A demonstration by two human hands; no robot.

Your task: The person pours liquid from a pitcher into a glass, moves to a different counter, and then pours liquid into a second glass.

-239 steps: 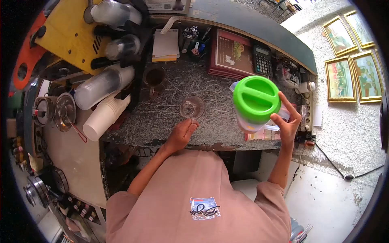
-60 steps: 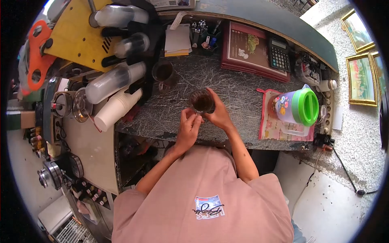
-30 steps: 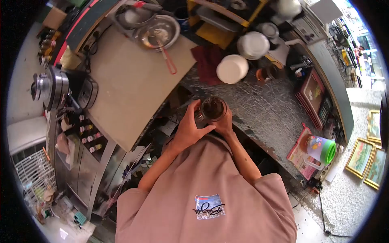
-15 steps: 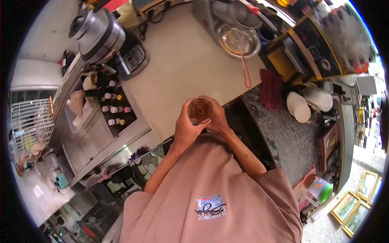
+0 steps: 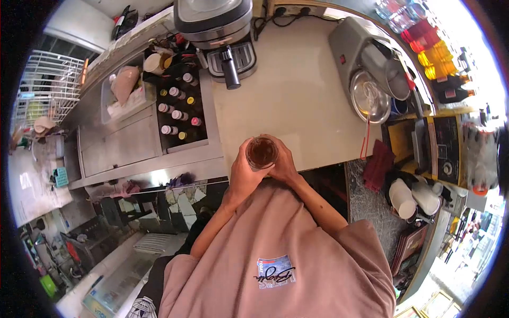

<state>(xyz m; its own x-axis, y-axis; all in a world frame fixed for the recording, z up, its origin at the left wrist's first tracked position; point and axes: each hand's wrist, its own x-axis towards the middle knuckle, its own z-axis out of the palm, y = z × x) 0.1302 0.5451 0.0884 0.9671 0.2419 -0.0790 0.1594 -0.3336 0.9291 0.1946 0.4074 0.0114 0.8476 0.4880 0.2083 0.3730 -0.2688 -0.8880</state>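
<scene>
Between my two hands is a clear glass [image 5: 262,152] of dark reddish-brown liquid, seen from above and held close in front of my chest. My left hand [image 5: 244,172] wraps its left and near side. My right hand [image 5: 285,161] is curled round the right side. Both sets of fingers are closed on the glass, and some fingertips are hidden behind it. Beyond the glass lies the cream countertop [image 5: 286,95].
An espresso machine [image 5: 220,37] stands at the back left, beside a recess of several capped bottles [image 5: 180,114]. To the right are a metal bowl [image 5: 371,98], a red-handled strainer [image 5: 366,138], a dark red cloth [image 5: 379,164] and white cups [image 5: 402,199].
My view and body have turned left, so the espresso machine, bottles and counter now sit further right in view. Both hands still hold the glass in front of my chest.
</scene>
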